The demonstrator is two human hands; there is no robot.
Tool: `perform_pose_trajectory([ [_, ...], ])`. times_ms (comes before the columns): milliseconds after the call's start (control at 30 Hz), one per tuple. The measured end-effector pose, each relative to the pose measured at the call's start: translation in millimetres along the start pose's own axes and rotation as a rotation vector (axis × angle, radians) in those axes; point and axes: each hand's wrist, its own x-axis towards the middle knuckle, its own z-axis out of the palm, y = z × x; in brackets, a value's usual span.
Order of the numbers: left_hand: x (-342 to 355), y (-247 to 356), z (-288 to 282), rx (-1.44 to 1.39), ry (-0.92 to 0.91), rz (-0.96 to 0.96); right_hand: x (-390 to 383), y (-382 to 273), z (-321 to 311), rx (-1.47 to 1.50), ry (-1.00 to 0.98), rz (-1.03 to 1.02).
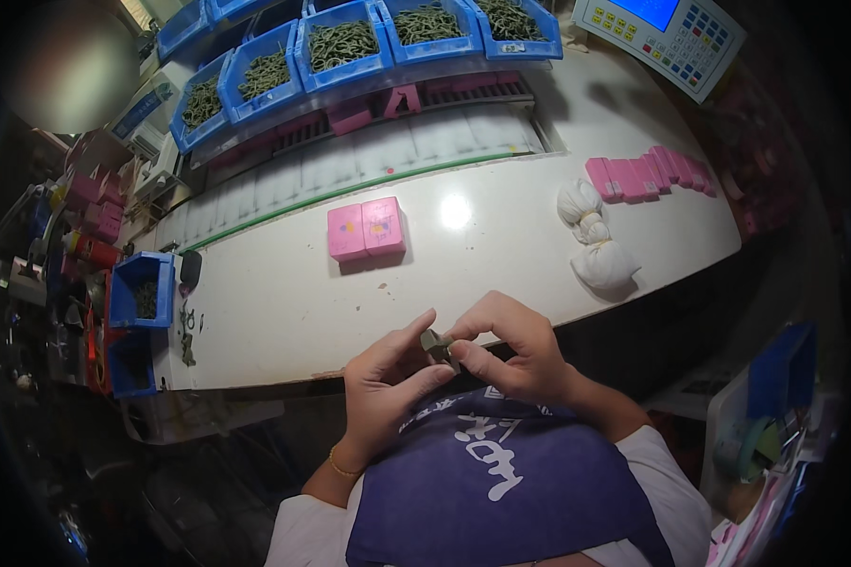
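Observation:
Both my hands meet in front of my apron, just beyond the near edge of the white table [284, 321]. Between them is a small grey-green angular piece [435, 346]; its exact kind is too small to make out. My right hand [515, 350] pinches it between thumb and forefinger. My left hand [383, 383] curves around its other side, the thumb tip at its lower end and the fingers by its top. Farther off on the table, two pink boxes [347, 233] stand side by side, marked on top.
Blue bins [345, 42] filled with grey-green pieces line a rack at the back. A knotted white bag [605, 265] lies at the right, before a row of pink boxes [638, 178]. A keypad scale display [667, 38] stands far right. More blue bins [142, 288] hang at the left edge.

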Motion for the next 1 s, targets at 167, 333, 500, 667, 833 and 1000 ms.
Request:
perform_pose_trajectory([
  [167, 0, -1, -4, -0.277, -0.031, -0.168, -1, 2, 5, -0.159, 0.063, -0.208],
  [333, 0, -4, -1, -0.003, 0.019, 0.073, 3, -6, 1, -0.126, 0.042, -0.152],
  [500, 2, -7, -2, 0.175, 0.057, 0.228, 8, -11, -1, -0.165, 0.018, -0.136],
  [667, 2, -4, -1, 0.281, 0.078, 0.284, 8, -12, 0, -0.191, 0.015, -0.129],
  [833, 2, -3, -1, 0.321, 0.084, 0.303, 9, -11, -2, -0.198, 0.009, -0.150],
  [1000, 3, -3, -2, 0.350, 0.080, 0.314, 11, -11, -5, -0.205, -0.025, -0.159],
])
